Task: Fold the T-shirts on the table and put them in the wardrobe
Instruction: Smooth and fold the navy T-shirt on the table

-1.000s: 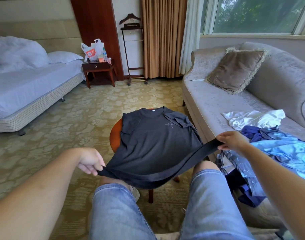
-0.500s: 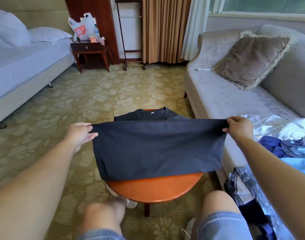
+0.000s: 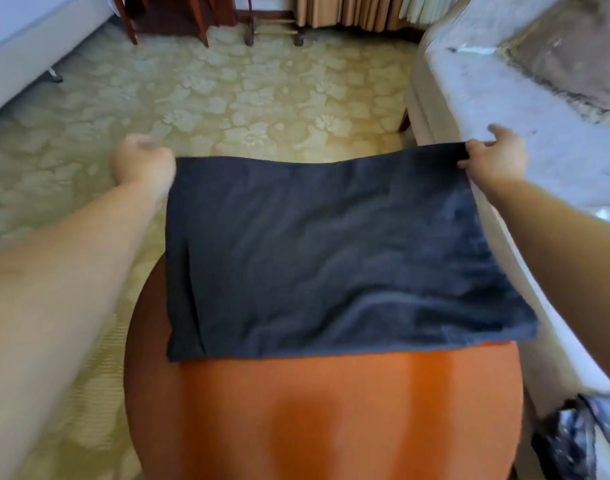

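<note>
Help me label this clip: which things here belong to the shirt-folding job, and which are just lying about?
Job in hand: dark T-shirt, lying folded on the round table; right hand, pinching its far right corner; left hand, at its far left corner, grip blurred.

Lying about: sofa, cushion, bed, carpet, curtain.

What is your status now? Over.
Right hand pinches far right corner of dark T-shirt; left hand at far left corner, blurred, grip unclear. Shirt folded, flat on round table. Sofa close on right.
</note>
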A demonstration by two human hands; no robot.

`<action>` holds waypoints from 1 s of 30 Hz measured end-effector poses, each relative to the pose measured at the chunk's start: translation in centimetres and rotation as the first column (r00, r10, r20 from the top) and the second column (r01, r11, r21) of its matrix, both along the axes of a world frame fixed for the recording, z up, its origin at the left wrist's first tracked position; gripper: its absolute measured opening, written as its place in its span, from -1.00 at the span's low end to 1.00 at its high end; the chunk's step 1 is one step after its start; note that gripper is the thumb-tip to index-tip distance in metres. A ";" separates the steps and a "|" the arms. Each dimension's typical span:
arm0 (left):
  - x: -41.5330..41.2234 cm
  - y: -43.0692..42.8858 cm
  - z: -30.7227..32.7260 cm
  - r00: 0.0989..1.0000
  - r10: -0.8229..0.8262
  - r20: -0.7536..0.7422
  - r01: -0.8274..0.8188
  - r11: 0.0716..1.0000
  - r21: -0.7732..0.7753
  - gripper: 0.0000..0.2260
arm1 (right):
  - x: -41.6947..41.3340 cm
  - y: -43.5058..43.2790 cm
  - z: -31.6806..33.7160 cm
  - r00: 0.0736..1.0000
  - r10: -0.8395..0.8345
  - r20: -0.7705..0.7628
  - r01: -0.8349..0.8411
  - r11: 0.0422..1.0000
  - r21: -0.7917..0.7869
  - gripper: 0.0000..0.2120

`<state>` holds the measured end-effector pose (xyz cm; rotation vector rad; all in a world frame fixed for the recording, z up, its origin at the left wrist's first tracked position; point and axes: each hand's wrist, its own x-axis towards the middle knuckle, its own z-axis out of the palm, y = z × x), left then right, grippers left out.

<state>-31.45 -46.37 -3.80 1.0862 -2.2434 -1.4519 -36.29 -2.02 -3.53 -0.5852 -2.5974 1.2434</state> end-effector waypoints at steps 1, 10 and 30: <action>0.4 1.1 -1.1 0.998 -0.063 0.026 0.066 0.984 -0.164 -0.45 | 0.2 -0.7 -1.1 0.998 0.041 0.042 -0.043 0.997 0.057 -0.51; 13.1 9.7 -7.2 0.827 -0.378 0.416 0.561 0.502 -0.658 -0.46 | 14.2 -6.3 -6.5 0.889 0.320 0.328 -0.451 0.737 0.503 -0.39; 28.7 5.2 -6.1 0.918 -0.224 0.328 0.382 0.724 -0.574 -0.59 | 26.8 -3.4 -7.9 0.859 0.214 0.465 -0.464 0.710 0.530 -0.28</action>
